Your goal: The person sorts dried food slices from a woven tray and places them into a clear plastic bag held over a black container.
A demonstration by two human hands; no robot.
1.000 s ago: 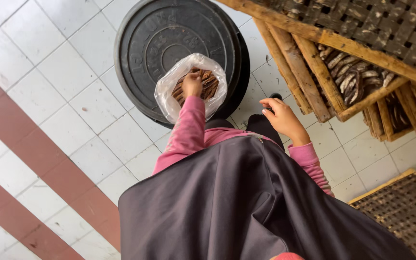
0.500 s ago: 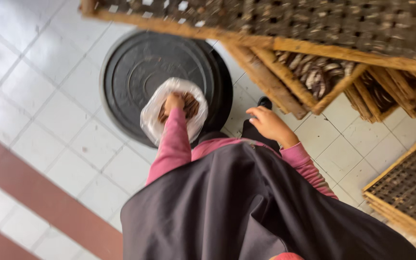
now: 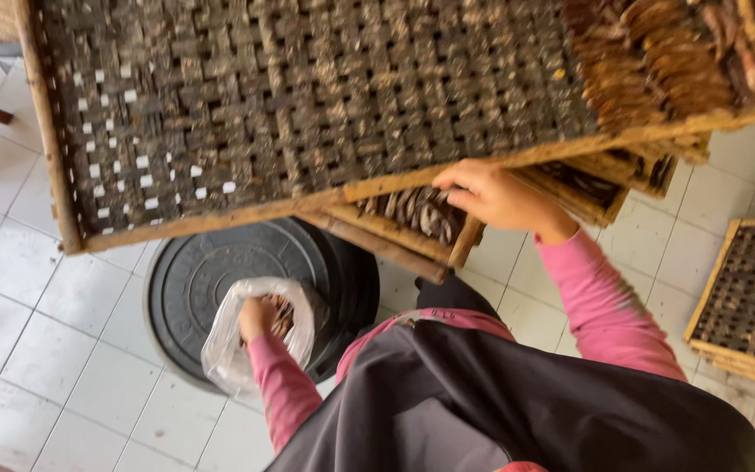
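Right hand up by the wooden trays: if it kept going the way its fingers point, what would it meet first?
The right hand points left along the lower tray, so it would probably meet the dark dried pieces lying in it first. Depth is hard to judge.

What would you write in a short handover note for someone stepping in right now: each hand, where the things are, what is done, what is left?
Left hand: inside the clear plastic bag, which rests on the black round lid and already holds some brown pieces.
Right hand: at the edge of a lower woven tray of dried fish; grip unclear.
Top tray: mostly bare, brown pieces heaped in one corner.
Left: fish remains in the trays.
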